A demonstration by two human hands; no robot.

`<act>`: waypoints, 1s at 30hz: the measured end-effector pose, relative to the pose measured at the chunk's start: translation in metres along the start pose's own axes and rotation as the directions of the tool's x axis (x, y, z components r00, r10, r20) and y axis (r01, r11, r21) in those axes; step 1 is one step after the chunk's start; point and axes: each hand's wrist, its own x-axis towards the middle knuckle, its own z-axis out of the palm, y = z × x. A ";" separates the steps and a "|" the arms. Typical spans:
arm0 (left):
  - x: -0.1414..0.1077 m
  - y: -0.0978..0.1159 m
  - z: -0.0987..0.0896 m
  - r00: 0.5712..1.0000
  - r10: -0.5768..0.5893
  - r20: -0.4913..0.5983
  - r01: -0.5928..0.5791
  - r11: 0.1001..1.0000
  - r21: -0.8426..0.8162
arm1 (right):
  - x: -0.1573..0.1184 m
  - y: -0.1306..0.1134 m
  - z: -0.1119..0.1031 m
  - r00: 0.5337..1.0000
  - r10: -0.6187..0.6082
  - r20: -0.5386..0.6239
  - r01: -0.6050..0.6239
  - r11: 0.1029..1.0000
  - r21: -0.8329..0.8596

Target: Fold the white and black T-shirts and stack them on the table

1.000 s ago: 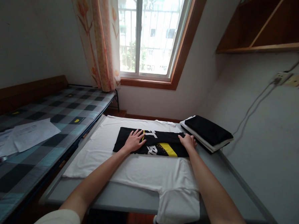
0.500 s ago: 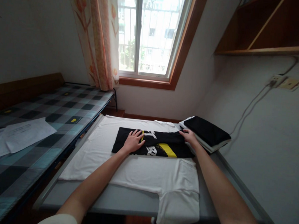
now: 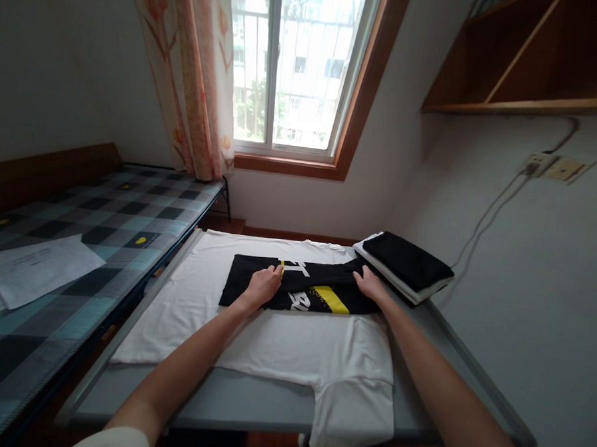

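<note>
Black printed garment (image 3: 326,273) lies in a folded strip under the fingers, on the grey table (image 3: 249,394) that spreads around them, with the white T-shirt (image 3: 282,343) flat beneath and a folded stack (image 3: 411,259) just beyond the right fingertips. Left hand (image 3: 264,285) has its fingers curled closed on the top layer, while the right hand (image 3: 373,284) seems to pinch near the right end. It should handle light, soft and floppy, best held at both ends of the upper fold, either side of the yellow stripe (image 3: 330,300).

And over on the checked bed (image 3: 83,219) lie loose papers (image 3: 43,270), with a flowered curtain (image 3: 199,78) hanging beside the window (image 3: 296,70).
</note>
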 end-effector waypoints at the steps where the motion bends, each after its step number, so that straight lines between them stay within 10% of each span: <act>1: 0.000 0.000 -0.001 1.000 0.010 0.007 -0.010 1.000 -0.020 | -0.002 -0.001 0.000 0.999 0.016 0.034 -0.015 1.000 -0.021; 7: 0.002 -0.005 -0.001 1.000 0.018 -0.008 -0.019 0.974 -0.225 | 0.007 -0.018 -0.034 0.992 0.033 0.122 -0.033 0.999 0.005; 12: 0.015 -0.009 0.010 0.998 -0.039 -0.047 0.010 0.861 -0.508 | 0.005 -0.094 -0.064 0.989 -0.063 0.137 0.038 0.984 0.175; 17: 0.030 -0.013 0.017 0.978 -0.129 0.165 0.208 0.506 -0.837 | -0.025 -0.159 -0.041 0.790 -0.385 0.477 0.089 0.842 0.533; 23: 0.023 -0.012 0.018 0.994 -0.072 0.084 0.110 0.587 -0.802 | -0.030 -0.144 -0.001 0.876 -0.479 0.057 0.459 0.864 0.207; 30: 0.021 -0.010 0.025 0.999 -0.040 0.000 0.027 0.685 -0.728 | -0.050 -0.114 0.032 0.807 -0.580 0.111 0.583 0.812 0.001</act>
